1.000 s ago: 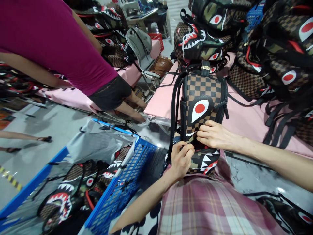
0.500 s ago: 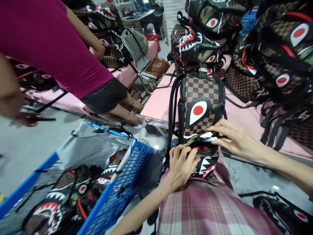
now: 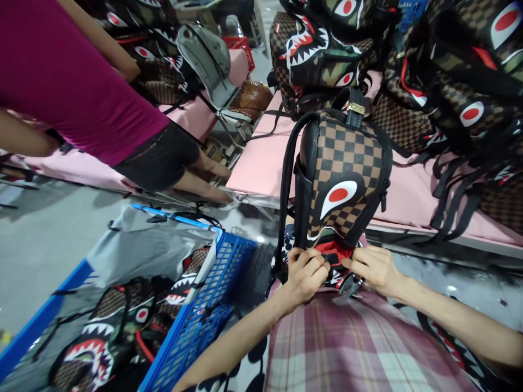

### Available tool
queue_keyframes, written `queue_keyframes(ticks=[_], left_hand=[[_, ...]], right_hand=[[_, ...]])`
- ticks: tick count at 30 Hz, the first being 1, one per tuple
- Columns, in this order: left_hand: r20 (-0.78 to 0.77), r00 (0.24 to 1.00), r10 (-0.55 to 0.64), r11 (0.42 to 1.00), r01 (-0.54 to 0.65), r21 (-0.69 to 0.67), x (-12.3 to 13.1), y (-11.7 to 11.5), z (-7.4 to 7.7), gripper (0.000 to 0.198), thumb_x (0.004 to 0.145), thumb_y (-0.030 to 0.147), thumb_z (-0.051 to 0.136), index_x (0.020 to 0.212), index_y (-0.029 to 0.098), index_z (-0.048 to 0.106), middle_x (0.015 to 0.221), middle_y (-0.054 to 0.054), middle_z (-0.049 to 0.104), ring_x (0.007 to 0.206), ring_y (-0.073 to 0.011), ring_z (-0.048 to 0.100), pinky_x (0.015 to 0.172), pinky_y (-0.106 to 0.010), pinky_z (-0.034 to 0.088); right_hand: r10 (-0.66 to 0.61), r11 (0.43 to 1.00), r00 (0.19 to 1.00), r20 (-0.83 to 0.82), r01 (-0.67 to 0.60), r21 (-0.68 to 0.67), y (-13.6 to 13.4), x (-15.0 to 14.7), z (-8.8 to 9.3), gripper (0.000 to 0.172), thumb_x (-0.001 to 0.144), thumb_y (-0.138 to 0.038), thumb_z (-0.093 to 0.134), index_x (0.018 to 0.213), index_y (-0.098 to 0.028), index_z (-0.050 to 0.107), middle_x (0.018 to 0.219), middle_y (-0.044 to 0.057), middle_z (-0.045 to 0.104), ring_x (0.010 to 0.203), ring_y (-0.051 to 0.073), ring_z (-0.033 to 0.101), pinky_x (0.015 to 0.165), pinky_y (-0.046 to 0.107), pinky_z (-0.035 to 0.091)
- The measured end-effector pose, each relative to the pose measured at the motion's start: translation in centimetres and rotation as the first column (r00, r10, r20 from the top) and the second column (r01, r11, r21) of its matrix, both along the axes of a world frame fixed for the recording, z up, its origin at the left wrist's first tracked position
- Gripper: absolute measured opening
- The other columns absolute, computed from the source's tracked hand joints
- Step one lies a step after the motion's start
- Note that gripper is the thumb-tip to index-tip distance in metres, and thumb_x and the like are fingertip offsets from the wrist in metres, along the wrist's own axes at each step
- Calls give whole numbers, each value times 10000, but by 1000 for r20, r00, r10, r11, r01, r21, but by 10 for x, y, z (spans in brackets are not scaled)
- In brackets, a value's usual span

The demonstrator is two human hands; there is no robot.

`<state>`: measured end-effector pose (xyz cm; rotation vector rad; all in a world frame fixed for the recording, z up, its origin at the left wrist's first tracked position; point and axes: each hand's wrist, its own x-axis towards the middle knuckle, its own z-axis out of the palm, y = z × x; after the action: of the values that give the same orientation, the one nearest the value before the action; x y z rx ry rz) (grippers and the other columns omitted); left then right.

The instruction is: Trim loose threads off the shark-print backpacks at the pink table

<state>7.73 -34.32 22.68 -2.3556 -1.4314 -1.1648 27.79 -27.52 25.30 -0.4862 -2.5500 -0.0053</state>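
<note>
A backpack with brown-and-black checks and a shark face stands upright before me, tilted slightly. At its lower front, a pocket gapes and shows red lining. My left hand is closed on the left edge of this pocket, near a small black piece. On the other side, my right hand is closed, its fingertips pinching the pocket's edge. From beneath those fingers pokes a small shiny metal tool, seemingly thread snips. The backpack's bottom is hidden by my hands and the plaid apron on my lap.
At left stands a blue crate, lined with clear plastic and holding similar backpacks. More backpacks are piled on the pink-covered table. A person in a magenta shirt stands at left, near a grey chair.
My right hand has moved down to the pocket's edge, the metal tool now pointing downward. My left hand has closed from a spread pose. The backpack has leaned and shifted right; red lining shows more.
</note>
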Motion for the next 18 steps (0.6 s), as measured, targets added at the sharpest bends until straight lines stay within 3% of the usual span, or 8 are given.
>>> queue_keyframes(ticks=[3, 6, 8, 10, 12, 15, 16, 18], left_hand=[[4, 1000, -5, 999, 5, -53, 2, 5, 10, 116, 837, 109, 522, 769, 183, 580, 853, 18, 694, 873, -142, 566, 787, -359, 278], [111, 993, 30, 991, -15, -132, -8, 25, 31, 88, 824, 174, 561, 738, 193, 569, 807, 29, 687, 772, -136, 562, 782, -360, 286], [259, 961, 102, 968, -36, -247, -28, 47, 44, 109, 815, 262, 578, 727, 198, 567, 741, 22, 649, 728, -140, 552, 781, -353, 319], [413, 889, 195, 931, -37, -362, -59, 70, 51, 146, 819, 323, 548, 753, 194, 565, 766, -2, 622, 755, -157, 562, 764, -339, 382], [516, 806, 291, 909, -64, -412, -97, 89, 49, 177, 839, 355, 491, 847, 195, 565, 815, -19, 621, 769, -165, 580, 744, -326, 438], [408, 781, 473, 862, -314, -399, -151, 101, 32, 320, 826, 381, 491, 1074, 191, 562, 1194, -93, 550, 1138, -238, 485, 976, -398, 369], [358, 767, 533, 829, -388, -404, -164, 100, 24, 386, 828, 393, 484, 1149, 185, 538, 1306, -110, 470, 1238, -261, 395, 1038, -422, 303], [311, 738, 599, 771, -427, -472, -182, 95, 9, 467, 870, 413, 414, 1265, 169, 460, 1378, -132, 396, 1282, -269, 347, 1064, -439, 273]], right_hand=[[1, 996, 1000, -27, -3, -94, 5, -5, 5, 245, 896, -126, 393, 855, -160, 632, 598, 0, 462, 536, 119, 358, 507, 260, 258], [-15, 939, 979, -202, -55, -338, 17, -14, 23, 160, 869, -155, 484, 934, -159, 631, 639, -4, 497, 545, 101, 413, 504, 238, 306], [-168, 862, 917, -362, -41, -505, 31, -16, 37, 177, 849, -203, 544, 1003, -183, 627, 672, -12, 517, 565, 93, 453, 528, 222, 351], [-413, 771, 798, -439, 50, -635, 50, -10, 38, 210, 834, -269, 566, 1023, -203, 630, 706, -10, 540, 586, 96, 474, 553, 223, 379], [-629, 633, 663, -407, 133, -763, 73, 0, 20, 253, 829, -354, 546, 998, -190, 639, 725, 1, 564, 583, 104, 478, 551, 233, 390], [-815, 317, 542, -205, 120, -941, 108, 8, -35, 404, 790, -497, 500, 924, -144, 641, 768, 50, 615, 642, 150, 533, 591, 276, 441], [-825, 245, 545, -147, 112, -963, 116, 3, -54, 428, 760, -529, 512, 881, -140, 643, 844, 78, 638, 759, 182, 568, 681, 302, 464], [-802, 194, 586, -115, 73, -978, 123, -16, -84, 458, 703, -578, 544, 822, -147, 647, 843, 98, 663, 845, 233, 590, 762, 355, 475]])
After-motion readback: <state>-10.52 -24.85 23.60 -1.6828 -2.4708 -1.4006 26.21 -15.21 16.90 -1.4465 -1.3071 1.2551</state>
